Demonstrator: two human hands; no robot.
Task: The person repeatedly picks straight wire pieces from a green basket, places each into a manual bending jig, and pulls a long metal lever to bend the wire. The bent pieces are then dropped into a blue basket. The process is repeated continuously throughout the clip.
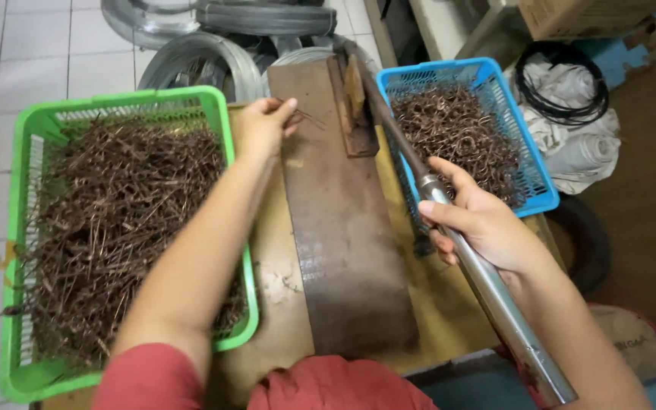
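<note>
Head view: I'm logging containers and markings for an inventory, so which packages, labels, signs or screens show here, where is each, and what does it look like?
Cardboard box: top right corner, brown, boxy, only partly in frame.
Sack: bottom right on the floor, tan and rounded with a red edge, bearing dark print.
Green basket: left on the table, rectangular mesh, full of straight brown wire pieces.
Blue basket: upper right, rectangular mesh, full of bent wire pieces.
No signs or screens visible.

Glossy smooth metal lever pipe (487, 281) at four o'clock, a rusty matt steel plate (343, 228) on worn wood, dull brown wire pieces (115, 220) in a shiny green plastic basket (17, 137) at nine o'clock.
</note>
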